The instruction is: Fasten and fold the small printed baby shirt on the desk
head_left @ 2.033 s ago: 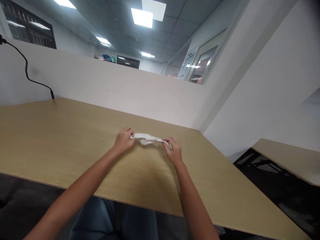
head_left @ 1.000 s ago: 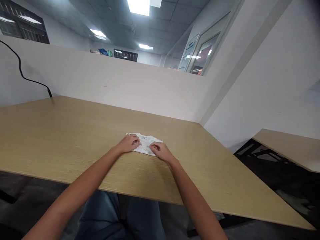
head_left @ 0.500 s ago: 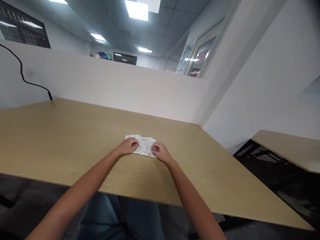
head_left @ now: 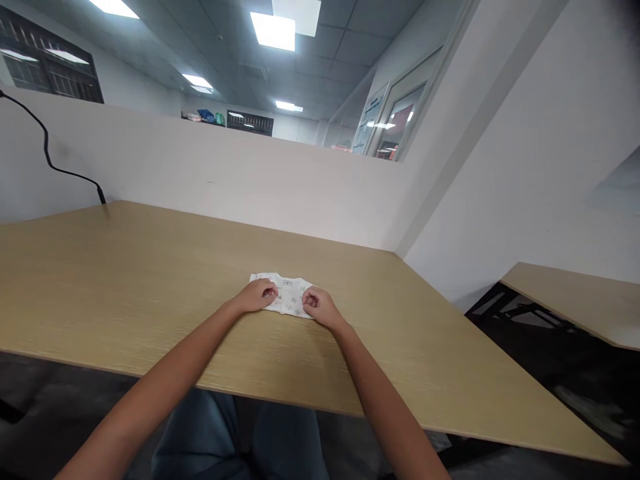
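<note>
A small white baby shirt [head_left: 289,301] with a sparse dark print lies folded on the wooden table, its neckline with a small printed mark facing the far side. My left hand [head_left: 256,295] rests on its left part, fingers curled and closed on the fabric. On the right part, my right hand [head_left: 323,307] is curled the same way, thumb and fingers pinched together at the cloth. Both hands cover the outer portions of the shirt, and a crease runs down the middle between them.
The wooden table [head_left: 165,267] ends at a low white partition [head_left: 250,180] at the back. A black cable [head_left: 65,171] hangs down to the table's far left corner. Another table [head_left: 575,293] stands to the right, past a gap. My legs [head_left: 240,433] are under the near edge.
Both hands stay at the shirt's two sides with barely any movement. The shirt's near edge and middle crease have shifted slightly. The whole view has tilted a little.
</note>
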`<act>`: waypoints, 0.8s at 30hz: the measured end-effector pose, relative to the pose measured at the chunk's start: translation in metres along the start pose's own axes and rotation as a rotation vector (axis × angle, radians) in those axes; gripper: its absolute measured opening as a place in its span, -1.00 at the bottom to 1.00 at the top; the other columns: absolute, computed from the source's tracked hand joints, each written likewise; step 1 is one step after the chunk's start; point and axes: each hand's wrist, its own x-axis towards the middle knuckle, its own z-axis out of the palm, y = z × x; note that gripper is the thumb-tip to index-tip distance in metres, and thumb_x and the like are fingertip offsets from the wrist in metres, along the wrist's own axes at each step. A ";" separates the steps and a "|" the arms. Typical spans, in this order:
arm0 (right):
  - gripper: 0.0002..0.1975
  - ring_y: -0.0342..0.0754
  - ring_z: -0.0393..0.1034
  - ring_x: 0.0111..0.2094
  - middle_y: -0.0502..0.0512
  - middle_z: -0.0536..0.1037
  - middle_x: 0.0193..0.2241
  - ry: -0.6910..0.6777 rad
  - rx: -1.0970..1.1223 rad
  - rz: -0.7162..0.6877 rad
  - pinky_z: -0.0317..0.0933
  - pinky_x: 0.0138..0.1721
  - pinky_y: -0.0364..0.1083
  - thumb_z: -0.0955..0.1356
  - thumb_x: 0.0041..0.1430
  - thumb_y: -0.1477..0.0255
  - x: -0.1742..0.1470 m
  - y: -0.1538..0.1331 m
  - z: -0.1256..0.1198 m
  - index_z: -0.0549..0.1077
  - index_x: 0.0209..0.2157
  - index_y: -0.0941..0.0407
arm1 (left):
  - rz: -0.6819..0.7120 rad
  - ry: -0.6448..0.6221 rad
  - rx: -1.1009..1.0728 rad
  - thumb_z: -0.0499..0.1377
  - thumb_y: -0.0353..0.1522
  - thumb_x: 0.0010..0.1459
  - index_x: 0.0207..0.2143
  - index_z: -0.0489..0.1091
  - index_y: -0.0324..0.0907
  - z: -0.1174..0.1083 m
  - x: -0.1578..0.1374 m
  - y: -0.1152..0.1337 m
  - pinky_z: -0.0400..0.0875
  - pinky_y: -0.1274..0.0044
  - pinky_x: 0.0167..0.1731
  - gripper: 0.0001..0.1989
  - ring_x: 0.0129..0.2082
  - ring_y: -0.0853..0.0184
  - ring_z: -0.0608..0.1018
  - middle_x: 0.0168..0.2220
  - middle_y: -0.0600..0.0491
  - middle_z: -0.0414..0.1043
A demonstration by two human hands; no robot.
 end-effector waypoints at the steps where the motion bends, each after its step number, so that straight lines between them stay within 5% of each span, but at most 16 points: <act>1: -0.89 -0.17 0.17 -0.51 -0.06 0.34 -0.54 0.002 0.001 -0.001 0.07 -0.45 -0.18 0.30 -0.16 0.53 0.000 0.000 0.000 0.42 -0.49 0.12 | -0.002 0.000 0.001 0.15 -0.37 0.16 -0.26 0.56 -0.20 0.000 0.000 0.000 0.31 0.54 -0.26 -0.80 -0.28 0.30 0.49 -0.29 0.00 0.53; 24: -0.88 -0.18 0.16 -0.50 -0.07 0.34 -0.53 -0.033 0.004 -0.011 0.06 -0.44 -0.18 0.29 -0.18 0.54 -0.001 -0.003 0.000 0.42 -0.49 0.13 | -0.013 -0.010 0.007 0.16 -0.37 0.14 -0.26 0.56 -0.19 0.000 0.000 0.002 0.31 0.54 -0.26 -0.81 -0.28 0.30 0.50 -0.28 0.00 0.53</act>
